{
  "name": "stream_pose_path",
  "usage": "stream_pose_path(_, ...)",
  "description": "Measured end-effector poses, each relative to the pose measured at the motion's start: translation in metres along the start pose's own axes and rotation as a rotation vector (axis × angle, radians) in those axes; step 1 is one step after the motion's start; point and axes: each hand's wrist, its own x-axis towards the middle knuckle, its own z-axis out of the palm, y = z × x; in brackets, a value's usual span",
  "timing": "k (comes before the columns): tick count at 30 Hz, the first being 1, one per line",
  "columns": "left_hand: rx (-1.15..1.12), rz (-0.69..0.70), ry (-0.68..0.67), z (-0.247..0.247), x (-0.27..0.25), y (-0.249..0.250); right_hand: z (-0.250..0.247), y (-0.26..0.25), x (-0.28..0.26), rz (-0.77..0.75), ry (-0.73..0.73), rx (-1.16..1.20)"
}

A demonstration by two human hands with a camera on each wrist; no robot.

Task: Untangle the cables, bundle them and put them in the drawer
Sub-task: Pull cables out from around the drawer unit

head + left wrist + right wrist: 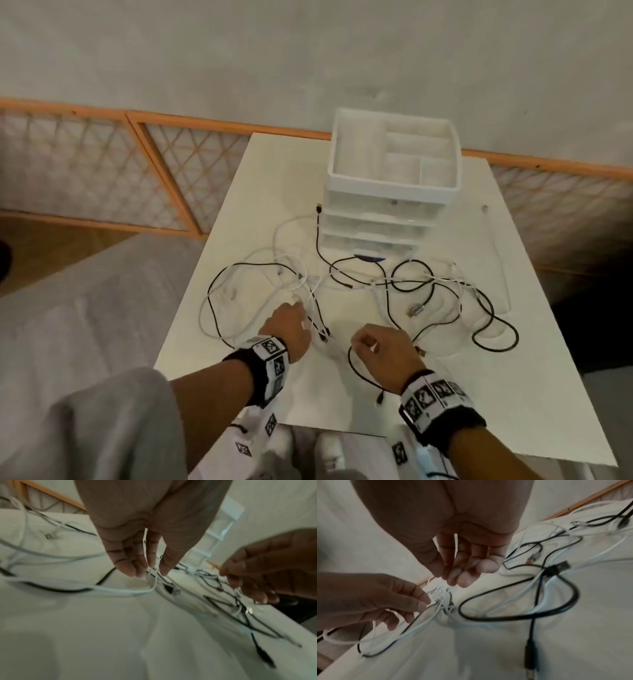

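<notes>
Several black cables [493, 322] and white cables [239, 329] lie tangled across the white table [445, 394]. My left hand [303, 323] pinches a thin white cable [150, 588] at a small knot, thumb against fingertips [137, 573]. Close to its right, my right hand [358, 342] is curled, and in the right wrist view [452, 578] it pinches a thin white strand above the same knot [443, 599]. A black cable loop [513, 618] with a USB plug [559, 566] lies under that hand. The white drawer unit [390, 219] stands at the back, drawer fronts facing me.
An open compartment tray [394, 185] tops the drawer unit. A wooden lattice fence [164, 164] runs behind the table. A grey surface [85, 291] lies to the left. The table's near edge [342, 431] is just below my wrists.
</notes>
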Motion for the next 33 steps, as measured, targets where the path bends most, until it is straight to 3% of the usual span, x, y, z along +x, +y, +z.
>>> stream_pose_path(3,0.180,-0.086,-0.089,0.008,-0.004,0.005,0.017,-0.010,0.013,0.054,-0.024,-0.036)
stream_pose_path(8,0.316,0.025,-0.122,0.006,-0.009,0.014,0.027,-0.027,0.021,-0.004,-0.088,-0.055)
stream_pose_path(10,0.233,0.113,-0.118,-0.013,-0.008,0.021,0.024,-0.034,0.027,-0.063,-0.085,-0.075)
stream_pose_path(13,0.005,0.356,-0.080,-0.058,-0.007,0.027,0.014,-0.039,0.042,-0.041,-0.047,-0.094)
stream_pose_path(17,-0.244,0.528,0.162,-0.132,-0.016,0.042,-0.021,-0.055,0.061,0.047,0.008,0.021)
stream_pose_path(20,-0.300,0.510,0.293,-0.164,-0.017,0.031,-0.071,-0.076,0.070,0.036,0.205,0.209)
stream_pose_path(24,-0.279,0.394,0.296,-0.170,-0.007,-0.021,-0.140,-0.077,0.070,0.102,0.553,0.585)
stream_pose_path(27,-0.268,0.309,0.329,-0.167,0.003,-0.057,-0.159,-0.049,0.062,0.255,0.669,0.546)
stream_pose_path(30,-0.318,0.325,0.335,-0.176,0.001,-0.051,-0.151,-0.027,0.055,0.324,0.501,0.229)
stream_pose_path(33,-0.401,0.435,0.389,-0.199,-0.008,-0.014,-0.138,-0.036,0.044,0.354,0.347,0.021)
